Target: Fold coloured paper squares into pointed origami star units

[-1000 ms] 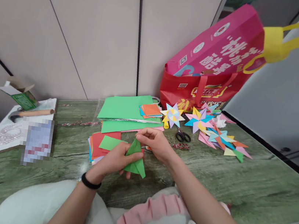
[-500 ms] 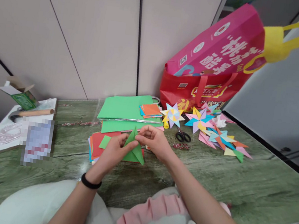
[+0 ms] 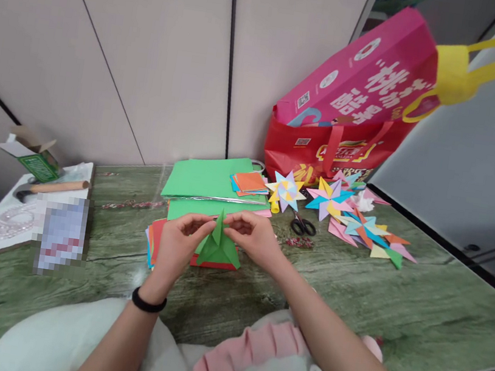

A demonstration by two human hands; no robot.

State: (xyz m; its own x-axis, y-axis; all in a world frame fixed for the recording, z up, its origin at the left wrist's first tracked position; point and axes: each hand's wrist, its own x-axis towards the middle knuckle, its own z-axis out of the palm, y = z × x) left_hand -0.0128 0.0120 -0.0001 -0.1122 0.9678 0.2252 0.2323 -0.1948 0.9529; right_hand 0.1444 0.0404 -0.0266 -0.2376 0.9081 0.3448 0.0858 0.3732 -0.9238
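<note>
Fingers (image 3: 208,227) of the left hand (image 3: 179,242) and right hand (image 3: 259,237) pinch the upper sides of a folded green paper (image 3: 218,252), partly blocking a coloured paper pile (image 3: 156,238). Beyond lie green sheets (image 3: 206,178); scissors (image 3: 297,219) and folded stars (image 3: 287,190) sit rightward on the tabletop (image 3: 350,304).

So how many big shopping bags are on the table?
2: a red bag standing behind the paper stars, and a pink bag tilted, sticking up out of it. Others could be hidden inside the red one.
</note>
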